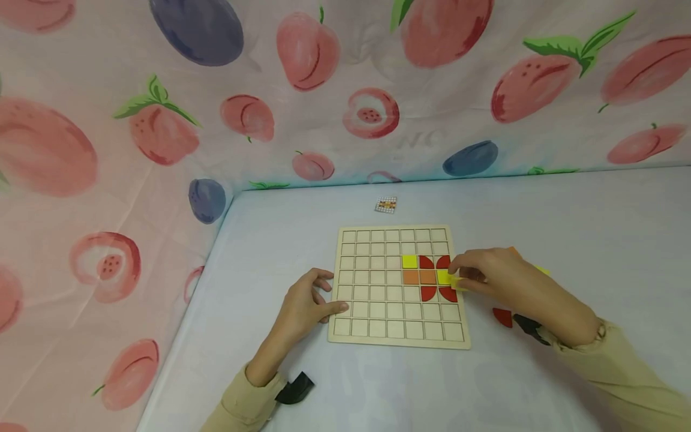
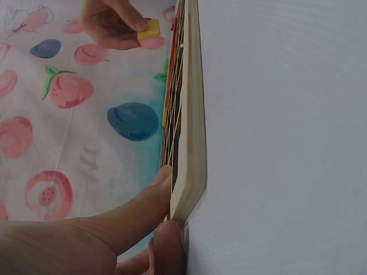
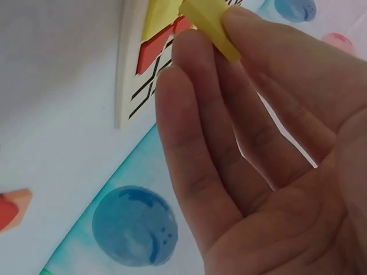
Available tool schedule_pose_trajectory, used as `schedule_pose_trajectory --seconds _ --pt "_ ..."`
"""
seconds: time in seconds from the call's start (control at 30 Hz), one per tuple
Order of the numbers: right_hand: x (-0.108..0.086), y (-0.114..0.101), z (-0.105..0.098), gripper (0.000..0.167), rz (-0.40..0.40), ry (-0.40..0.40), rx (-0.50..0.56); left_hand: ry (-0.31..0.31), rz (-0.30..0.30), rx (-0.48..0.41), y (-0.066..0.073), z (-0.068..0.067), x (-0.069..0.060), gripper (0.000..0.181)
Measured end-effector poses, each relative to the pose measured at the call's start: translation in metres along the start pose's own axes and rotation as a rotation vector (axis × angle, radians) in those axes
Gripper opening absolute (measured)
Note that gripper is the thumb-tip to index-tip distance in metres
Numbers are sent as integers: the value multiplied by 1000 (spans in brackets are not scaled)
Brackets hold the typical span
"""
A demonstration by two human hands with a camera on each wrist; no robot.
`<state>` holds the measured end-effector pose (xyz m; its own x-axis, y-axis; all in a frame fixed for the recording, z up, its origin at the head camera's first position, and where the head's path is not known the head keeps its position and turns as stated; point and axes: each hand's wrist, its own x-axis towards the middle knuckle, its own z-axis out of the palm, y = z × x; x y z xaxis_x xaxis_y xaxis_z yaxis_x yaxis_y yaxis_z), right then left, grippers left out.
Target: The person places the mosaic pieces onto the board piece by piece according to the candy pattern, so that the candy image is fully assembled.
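A pale wooden grid board (image 1: 372, 312) lies on the white table. My left hand (image 1: 308, 303) grips its left edge, the thumb (image 2: 146, 209) on the face and a fingertip against the edge. Between thumb and fingers, my right hand (image 1: 493, 270) pinches a yellow square tile (image 3: 209, 26), held just above the board's right edge. On the board sit a yellow square (image 1: 409, 261), two orange squares (image 1: 419, 276), another yellow square (image 1: 444, 276) and several red quarter-circle pieces (image 1: 428, 293). The right hand partly covers the right-hand column.
A small pattern card (image 1: 385, 204) lies behind the board. Right of it are a loose red quarter-circle (image 1: 502, 317), an orange piece (image 1: 513, 252) and a yellow piece (image 1: 541, 270), the last two partly behind the right arm. Fruit-printed cloth (image 1: 432, 120) stands along the back and left.
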<state>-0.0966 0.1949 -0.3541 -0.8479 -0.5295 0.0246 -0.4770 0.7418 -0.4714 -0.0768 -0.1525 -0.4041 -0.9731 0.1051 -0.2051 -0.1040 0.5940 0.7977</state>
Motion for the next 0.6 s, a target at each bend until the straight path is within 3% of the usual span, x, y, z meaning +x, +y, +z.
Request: schedule_pose_trajectory --seconds 0.2,0.6 --pt "6 -10 3 12 -40 3 2 -4 11 -5 -1 0 0 60" --pt "21 -28 12 14 6 -52 14 -3 4 3 0 0 -1 59"
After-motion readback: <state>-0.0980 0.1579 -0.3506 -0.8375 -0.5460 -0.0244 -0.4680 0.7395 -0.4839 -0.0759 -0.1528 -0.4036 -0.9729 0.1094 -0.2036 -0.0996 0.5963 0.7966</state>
